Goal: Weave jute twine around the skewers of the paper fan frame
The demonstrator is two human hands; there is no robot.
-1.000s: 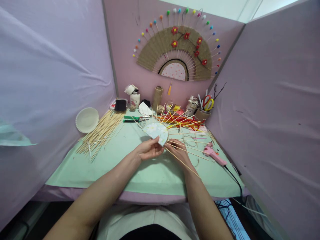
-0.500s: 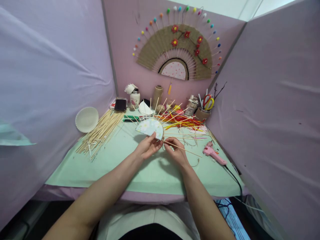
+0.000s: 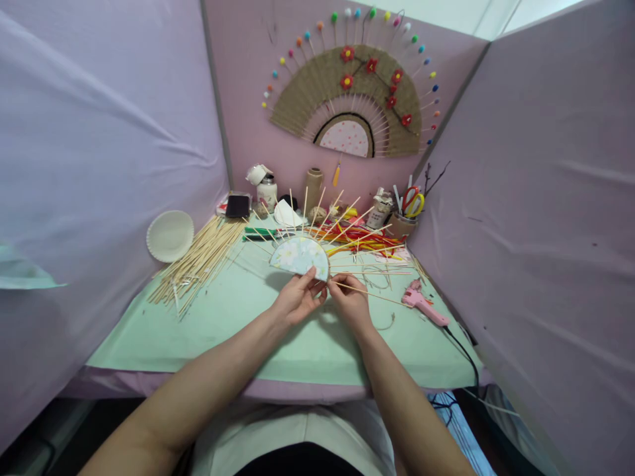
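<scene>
My left hand (image 3: 301, 297) grips the lower edge of a half-round fan base (image 3: 300, 256), pale blue with flowers, thumb on its face. Thin bamboo sticks (image 3: 347, 229) spread outward from its curved rim. At the base's right corner my right hand (image 3: 351, 297) is closed, fingertips pinched by the lowest stick (image 3: 380, 295), apparently on thin twine. A twine end (image 3: 391, 321) lies on the table beyond this hand. What exactly sits between the right fingertips is mostly hidden.
Loose bamboo sticks (image 3: 203, 261) and a white fluted bowl (image 3: 170, 237) lie left. A pink glue gun (image 3: 424, 305) with a cord rests right. Behind are red and yellow pipe cleaners (image 3: 347, 237), green-handled pliers (image 3: 259, 233) and a scissors holder (image 3: 403, 225). A large decorated fan (image 3: 317, 79) hangs on the back wall.
The fan base has shifted slightly right and turned a little, its sticks with it. My right fingers have drawn in closer around its right corner. The left hand keeps its grip.
</scene>
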